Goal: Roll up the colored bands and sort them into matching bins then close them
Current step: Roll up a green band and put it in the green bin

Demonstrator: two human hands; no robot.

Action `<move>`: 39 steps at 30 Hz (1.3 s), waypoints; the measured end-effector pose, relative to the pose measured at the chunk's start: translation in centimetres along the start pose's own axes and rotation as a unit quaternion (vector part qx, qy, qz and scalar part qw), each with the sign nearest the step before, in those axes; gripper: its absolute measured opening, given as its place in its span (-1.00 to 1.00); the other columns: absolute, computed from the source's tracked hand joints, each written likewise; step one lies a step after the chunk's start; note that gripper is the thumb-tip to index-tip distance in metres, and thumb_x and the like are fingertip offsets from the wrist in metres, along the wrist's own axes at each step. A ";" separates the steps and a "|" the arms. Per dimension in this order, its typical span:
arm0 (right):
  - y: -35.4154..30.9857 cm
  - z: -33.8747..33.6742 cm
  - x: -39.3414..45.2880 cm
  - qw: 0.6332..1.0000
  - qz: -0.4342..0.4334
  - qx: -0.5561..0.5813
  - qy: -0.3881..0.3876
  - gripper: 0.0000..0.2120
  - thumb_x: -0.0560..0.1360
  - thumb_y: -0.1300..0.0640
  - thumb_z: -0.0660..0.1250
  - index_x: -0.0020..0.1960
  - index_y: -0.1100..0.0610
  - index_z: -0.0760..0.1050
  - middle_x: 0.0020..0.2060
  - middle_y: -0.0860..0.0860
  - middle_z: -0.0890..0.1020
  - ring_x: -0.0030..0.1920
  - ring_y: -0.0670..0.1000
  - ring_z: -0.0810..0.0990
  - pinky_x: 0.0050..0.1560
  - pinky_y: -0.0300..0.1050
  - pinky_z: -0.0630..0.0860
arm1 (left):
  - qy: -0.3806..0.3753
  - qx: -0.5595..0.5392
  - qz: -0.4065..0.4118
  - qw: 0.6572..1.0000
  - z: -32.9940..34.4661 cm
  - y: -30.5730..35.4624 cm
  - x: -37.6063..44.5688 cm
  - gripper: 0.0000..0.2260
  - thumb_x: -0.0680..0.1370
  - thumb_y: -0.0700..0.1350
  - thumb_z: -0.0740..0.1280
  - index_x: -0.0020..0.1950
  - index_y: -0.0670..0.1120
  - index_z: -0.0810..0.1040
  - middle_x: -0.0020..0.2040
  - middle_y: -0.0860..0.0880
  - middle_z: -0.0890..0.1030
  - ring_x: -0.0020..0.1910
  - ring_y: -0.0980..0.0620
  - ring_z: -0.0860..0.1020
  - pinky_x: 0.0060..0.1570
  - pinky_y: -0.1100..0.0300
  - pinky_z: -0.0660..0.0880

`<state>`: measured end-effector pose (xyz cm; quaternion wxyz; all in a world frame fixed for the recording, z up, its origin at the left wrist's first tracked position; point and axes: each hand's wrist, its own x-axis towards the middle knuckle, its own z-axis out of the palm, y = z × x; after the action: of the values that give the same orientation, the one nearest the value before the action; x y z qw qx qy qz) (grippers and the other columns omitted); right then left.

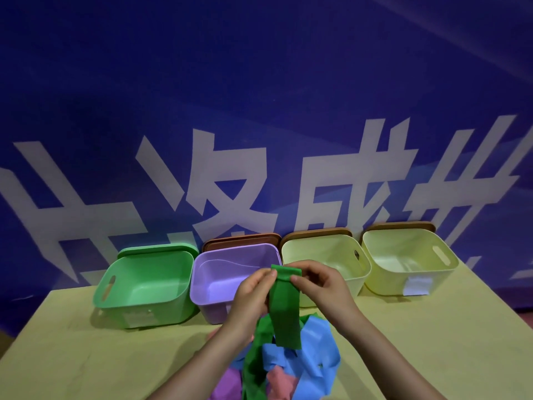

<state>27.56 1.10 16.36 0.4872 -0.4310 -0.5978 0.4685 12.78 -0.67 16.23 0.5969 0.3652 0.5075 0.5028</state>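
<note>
Head view: left hand (253, 287) and right hand (320, 284) each pinch green band (285, 310), top end folded over, remainder hanging flat, matte.

Deep blue backdrop wall (259, 82) filling the upper view, huge white block characters (230, 192) running across it, pale yellow-green table (72, 342) stretching below, dim bluish light over everything, reddish floor sliver (526, 314) at far right

Four bins (144, 287) sit in a row on the table (72, 356), lids (157, 249) propped behind them (against the backdrop (259, 96)), bands (288, 368) heaped in front.
</note>
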 end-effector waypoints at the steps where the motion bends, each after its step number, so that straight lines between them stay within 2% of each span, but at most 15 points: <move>1: 0.1 -0.3 0.1 1.000 -0.010 -0.005 0.006 -0.78 0.46 0.34 0.39 -0.08 0.03 0.67 -0.18 0.13 0.66 -0.16 0.20 0.56 -0.02 0.05 0.53 | 0.000 0.003 -0.012 1.000 0.3 0.0 0.0 -0.81 0.59 -0.06 0.26 0.00 -0.10 0.64 -0.06 -0.23 0.67 -0.05 -0.18 0.61 -0.03 0.00 0.52; 3: 0.1 -0.7 0.3 0.999 -0.034 -0.031 0.017 -0.79 0.42 0.23 0.39 -0.09 -0.06 0.68 -0.18 0.08 0.65 -0.14 0.18 0.56 -0.05 0.02 0.51 | 0.005 -0.001 -0.028 1.000 0.8 0.0 -0.1 -0.77 0.58 -0.02 0.27 -0.04 -0.12 0.66 -0.08 -0.20 0.68 -0.05 -0.16 0.62 0.00 -0.01 0.52; 6: 0.0 -1.1 0.3 0.993 -0.082 -0.083 0.015 -0.77 0.39 0.20 0.37 -0.08 -0.10 0.68 -0.25 -0.05 0.57 -0.24 -0.02 0.51 -0.16 -0.20 0.44 | 0.010 -0.027 -0.026 0.999 1.1 0.3 -0.2 -0.78 0.56 -0.05 0.31 -0.02 -0.17 0.65 -0.06 -0.27 0.64 0.00 -0.23 0.57 0.17 -0.24 0.44; 10: 0.0 -1.5 -0.1 0.981 -0.141 -0.131 0.002 -0.76 0.43 0.23 0.37 -0.01 -0.04 0.69 -0.22 -0.12 0.56 -0.16 -0.09 0.57 -0.10 -0.34 0.42 | -0.005 -0.045 -0.013 0.999 1.2 0.5 -0.5 -0.71 0.54 0.03 0.28 0.00 -0.18 0.63 -0.05 -0.29 0.62 -0.02 -0.22 0.56 0.07 -0.14 0.42; 13: 0.1 -1.7 -0.6 0.975 -0.165 -0.145 -0.015 -0.71 0.44 0.29 0.33 0.05 0.01 0.67 -0.15 -0.07 0.57 -0.11 -0.10 0.58 -0.03 -0.34 0.44 | -0.028 -0.014 0.015 0.999 1.1 0.4 -0.8 -0.82 0.51 0.01 0.34 -0.14 -0.06 0.66 -0.14 -0.22 0.59 -0.07 -0.17 0.52 -0.06 -0.02 0.40; 15: -0.2 -1.7 -1.1 0.979 -0.151 -0.129 -0.041 -0.68 0.45 0.31 0.26 0.08 0.06 0.67 -0.11 -0.01 0.56 -0.07 -0.10 0.57 0.00 -0.34 0.43 | -0.025 -0.007 0.016 1.000 0.8 0.1 -0.8 -0.79 0.57 -0.10 0.27 -0.17 -0.03 0.67 -0.16 -0.19 0.60 -0.06 -0.18 0.51 -0.12 0.04 0.40; 17: -0.5 -1.6 -1.5 0.989 -0.115 -0.082 -0.046 -0.68 0.46 0.31 0.22 0.08 0.12 0.66 -0.09 0.04 0.56 -0.06 -0.11 0.56 0.00 -0.33 0.43 | -0.025 0.006 0.017 1.000 0.4 -0.1 -0.7 -0.77 0.60 -0.15 0.23 -0.13 -0.04 0.67 -0.12 -0.19 0.64 -0.03 -0.19 0.54 -0.06 0.02 0.42; 20: -0.8 -1.0 -1.7 0.998 -0.057 -0.034 0.008 -0.81 0.52 0.21 0.32 0.08 0.11 0.64 -0.14 0.04 0.59 -0.15 -0.09 0.57 -0.03 -0.25 0.47 | -0.020 0.022 0.029 0.999 0.0 -0.2 -0.9 -0.81 0.61 -0.17 0.22 -0.02 -0.11 0.64 -0.03 -0.19 0.68 0.03 -0.21 0.60 0.10 -0.09 0.48; 24: -0.9 0.6 -1.7 0.999 0.022 -0.030 0.008 -0.84 0.46 0.26 0.43 -0.02 0.05 0.63 -0.33 0.12 0.61 -0.34 -0.06 0.53 -0.23 -0.24 0.49 | -0.030 0.052 0.079 0.995 -0.5 0.0 -1.4 -0.83 0.61 -0.22 0.22 0.04 -0.18 0.60 -0.05 -0.20 0.68 0.01 -0.25 0.62 0.08 -0.13 0.52; 27: -0.9 1.7 -2.0 0.999 0.024 -0.046 0.009 -0.84 0.47 0.27 0.42 -0.08 0.02 0.63 -0.27 0.28 0.62 -0.32 -0.04 0.54 -0.21 -0.15 0.52 | -0.040 0.074 0.106 0.991 -1.2 0.1 -1.8 -0.84 0.60 -0.25 0.22 0.06 -0.21 0.60 -0.07 -0.19 0.69 -0.04 -0.19 0.63 0.04 -0.07 0.53; 29: -1.2 2.3 -2.0 0.998 0.025 -0.049 -0.001 -0.85 0.49 0.29 0.39 -0.07 0.06 0.63 -0.29 0.22 0.64 -0.33 -0.08 0.55 -0.25 -0.24 0.53 | -0.043 0.076 0.112 0.990 -1.9 0.4 -2.2 -0.85 0.60 -0.27 0.23 0.04 -0.22 0.60 -0.12 -0.14 0.70 -0.11 -0.09 0.64 -0.07 0.06 0.55; 32: -1.8 3.2 -2.0 0.998 0.028 -0.048 -0.027 -0.90 0.49 0.33 0.36 -0.05 0.21 0.63 -0.42 -0.07 0.61 -0.42 -0.20 0.51 -0.34 -0.38 0.44 | -0.057 0.068 0.112 0.990 -3.2 0.7 -2.6 -0.87 0.58 -0.27 0.25 0.00 -0.28 0.58 -0.20 -0.09 0.68 -0.20 0.02 0.63 -0.20 0.25 0.53; 34: -1.8 3.7 -2.1 0.998 0.033 -0.036 -0.034 -0.91 0.48 0.35 0.37 -0.04 0.34 0.62 -0.43 -0.02 0.58 -0.46 -0.19 0.50 -0.35 -0.38 0.43 | -0.053 0.084 0.136 0.986 -4.0 0.8 -2.7 -0.79 0.57 -0.17 0.31 -0.10 -0.33 0.52 -0.28 -0.13 0.56 -0.26 -0.01 0.52 -0.24 0.20 0.47; 36: -1.9 4.4 -2.2 0.998 0.041 -0.009 -0.036 -0.90 0.48 0.38 0.36 -0.04 0.41 0.60 -0.43 0.06 0.55 -0.48 -0.16 0.50 -0.36 -0.35 0.44 | -0.043 0.116 0.173 0.977 -4.8 0.8 -2.6 -0.68 0.51 -0.04 0.32 -0.22 -0.31 0.41 -0.35 -0.11 0.40 -0.32 0.01 0.37 -0.30 0.14 0.35; 39: -2.0 5.6 -2.4 0.998 0.048 0.038 -0.021 -0.89 0.47 0.43 0.32 -0.03 0.38 0.60 -0.49 -0.02 0.56 -0.52 -0.15 0.50 -0.39 -0.34 0.45 | -0.044 0.148 0.217 0.964 -5.8 1.0 -2.5 -0.71 0.50 -0.03 0.28 -0.29 -0.20 0.35 -0.40 -0.04 0.34 -0.37 0.04 0.31 -0.36 0.15 0.30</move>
<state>22.24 -2.38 17.44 0.4674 -0.4307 -0.5684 0.5225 6.96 -3.28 16.49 0.4345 0.5725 0.4586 0.5226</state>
